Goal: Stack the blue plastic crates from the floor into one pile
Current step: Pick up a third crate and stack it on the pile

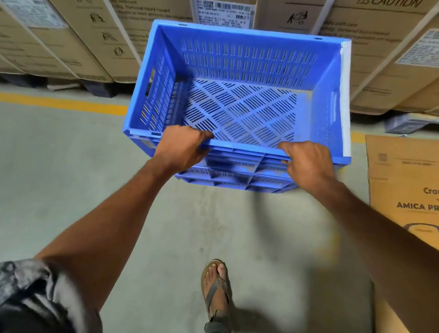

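Note:
An empty blue plastic crate with slotted walls and a lattice floor is held up off the grey floor in front of me, open side up. My left hand grips the left part of its near rim. My right hand grips the right part of the same rim. Both arms are stretched forward. A white strip runs along the crate's right edge. No other blue crate shows in the head view.
Tall cardboard cartons marked CAUTION stand in a row just behind the crate. A flattened Crompton carton lies on the floor at the right. A yellow floor line runs across the left. My sandalled foot is below the crate.

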The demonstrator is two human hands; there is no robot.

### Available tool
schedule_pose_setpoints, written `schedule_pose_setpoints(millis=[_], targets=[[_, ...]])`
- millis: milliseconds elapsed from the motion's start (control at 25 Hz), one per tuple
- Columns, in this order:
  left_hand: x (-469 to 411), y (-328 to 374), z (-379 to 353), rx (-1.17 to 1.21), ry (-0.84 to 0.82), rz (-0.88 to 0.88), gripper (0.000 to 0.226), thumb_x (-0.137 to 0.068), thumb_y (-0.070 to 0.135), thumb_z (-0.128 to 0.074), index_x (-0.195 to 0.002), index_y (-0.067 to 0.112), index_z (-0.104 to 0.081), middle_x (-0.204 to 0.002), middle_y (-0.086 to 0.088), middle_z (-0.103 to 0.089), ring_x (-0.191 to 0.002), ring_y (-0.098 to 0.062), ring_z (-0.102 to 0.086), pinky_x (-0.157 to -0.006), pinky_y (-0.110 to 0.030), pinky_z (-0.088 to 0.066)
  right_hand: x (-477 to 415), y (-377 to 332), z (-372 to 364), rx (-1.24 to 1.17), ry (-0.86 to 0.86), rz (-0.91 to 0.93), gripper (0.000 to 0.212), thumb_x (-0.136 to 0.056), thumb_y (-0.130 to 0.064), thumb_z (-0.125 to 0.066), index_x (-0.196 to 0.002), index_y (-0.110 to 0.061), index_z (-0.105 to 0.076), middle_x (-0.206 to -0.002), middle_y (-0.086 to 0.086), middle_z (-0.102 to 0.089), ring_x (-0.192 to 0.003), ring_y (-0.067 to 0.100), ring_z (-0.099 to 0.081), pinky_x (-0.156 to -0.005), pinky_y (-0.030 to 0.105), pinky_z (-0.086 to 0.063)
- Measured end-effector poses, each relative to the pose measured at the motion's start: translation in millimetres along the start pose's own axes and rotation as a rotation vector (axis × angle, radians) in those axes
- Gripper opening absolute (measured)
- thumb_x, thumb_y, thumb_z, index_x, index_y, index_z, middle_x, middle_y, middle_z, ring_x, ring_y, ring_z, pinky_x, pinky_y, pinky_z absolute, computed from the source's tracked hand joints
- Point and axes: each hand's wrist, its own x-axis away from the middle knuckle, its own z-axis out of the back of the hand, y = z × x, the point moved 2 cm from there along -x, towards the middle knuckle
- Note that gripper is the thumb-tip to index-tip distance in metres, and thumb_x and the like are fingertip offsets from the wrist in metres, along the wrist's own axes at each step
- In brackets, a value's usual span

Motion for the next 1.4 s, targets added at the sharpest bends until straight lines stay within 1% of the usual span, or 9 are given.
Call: schedule_pose_setpoints(millis=[360,600,680,760,880,1000,1200,1320,1400], targets=[[7,4,-18,-0.008,-0.11,0.009,0.015,-0.085,0.039,-0.066,-0.09,0.025,-0.068,-0.063,-0.002,-0.064,-0.066,-0.031,-0.065,-0.051,-0.029,-0.032,6,4,-9,0.019,-0.123,0.001,0.025,-0.069,-0.003,-0.066,-0.083,-0.023,-0.066,-0.055,-0.001,-0.042,-0.059,0.033,-0.059,-0.054,0.028,-0.034],[0,1,-24,0.04,-0.232,0.061,0.02,-0.085,0.048,-0.065,-0.083,0.029,-0.069,-0.061,0.004,-0.048,-0.061,-0.026,-0.051,-0.053,-0.029,-0.037,1,5,-11,-0.019,-0.164,0.008,0.014,-0.077,-0.014,-0.073,-0.077,-0.022,-0.062,-0.05,-0.004,-0.036,-0.056,0.027,-0.043,-0.054,0.029,-0.033],[-1,0,-25,0.058,-0.251,0.066,0.02,-0.086,0.049,-0.064,-0.085,0.029,-0.069,-0.062,0.005,-0.049,-0.061,-0.024,-0.049,-0.053,-0.03,-0.038,0,5,-13,-0.029,-0.166,-0.007,0.014,-0.08,-0.018,-0.072,-0.093,-0.024,-0.07,-0.058,0.001,-0.048,-0.06,0.028,-0.048,-0.056,0.029,-0.037],[-2,0,-23,0.11,-0.316,0.052,0.03,-0.085,0.058,-0.064,-0.094,0.03,-0.069,-0.069,0.003,-0.056,-0.071,-0.027,-0.061,-0.058,-0.033,-0.044,-2,4,-11,-0.025,-0.214,-0.006,0.026,-0.081,-0.021,-0.071,-0.106,-0.028,-0.069,-0.073,0.005,-0.062,-0.072,0.031,-0.059,-0.062,0.031,-0.042],[4,-2,-13,0.368,-0.401,0.078,0.068,-0.075,0.083,-0.055,-0.124,0.036,-0.061,-0.112,0.006,-0.071,-0.103,-0.023,-0.066,-0.083,-0.038,-0.051,2,5,-4,-0.196,-0.261,0.018,0.045,-0.075,-0.044,-0.074,-0.117,-0.032,-0.065,-0.108,0.0,-0.068,-0.108,0.028,-0.058,-0.084,0.037,-0.044],[7,-17,-2,0.571,-0.154,0.238,0.067,-0.089,0.077,-0.04,-0.138,0.033,-0.052,-0.135,0.004,-0.061,-0.121,-0.021,-0.058,-0.102,-0.045,-0.046,6,9,7,-0.377,-0.166,0.006,0.054,-0.082,-0.065,-0.06,-0.124,-0.032,-0.061,-0.133,-0.008,-0.057,-0.126,0.022,-0.044,-0.101,0.043,-0.034],[5,-20,7,0.215,-0.038,0.25,0.044,-0.098,0.04,-0.05,-0.14,0.026,-0.049,-0.141,0.001,-0.052,-0.128,-0.025,-0.047,-0.102,-0.045,-0.034,-13,-35,24,-0.324,-0.107,0.05,0.052,-0.099,-0.055,-0.039,-0.138,-0.023,-0.053,-0.146,0.001,-0.048,-0.132,0.026,-0.042,-0.106,0.046,-0.034],[12,-37,13,0.229,0.152,0.496,0.055,-0.087,0.024,-0.056,-0.14,0.024,-0.045,-0.145,-0.001,-0.046,-0.13,-0.025,-0.044,-0.102,-0.045,-0.035,-28,-89,24,-0.358,-0.202,0.203,0.053,-0.1,-0.054,-0.035,-0.142,-0.025,-0.046,-0.148,-0.002,-0.045,-0.132,0.025,-0.042,-0.108,0.046,-0.035],[18,-68,8,0.252,0.153,0.716,0.068,-0.083,0.025,-0.056,-0.148,0.021,-0.034,-0.153,-0.006,-0.035,-0.138,-0.025,-0.037,-0.106,-0.049,-0.033,-39,-119,19,-0.371,-0.3,0.286,0.051,-0.099,-0.057,-0.032,-0.141,-0.031,-0.045,-0.144,-0.001,-0.051,-0.127,0.027,-0.048,-0.104,0.045,-0.04]])
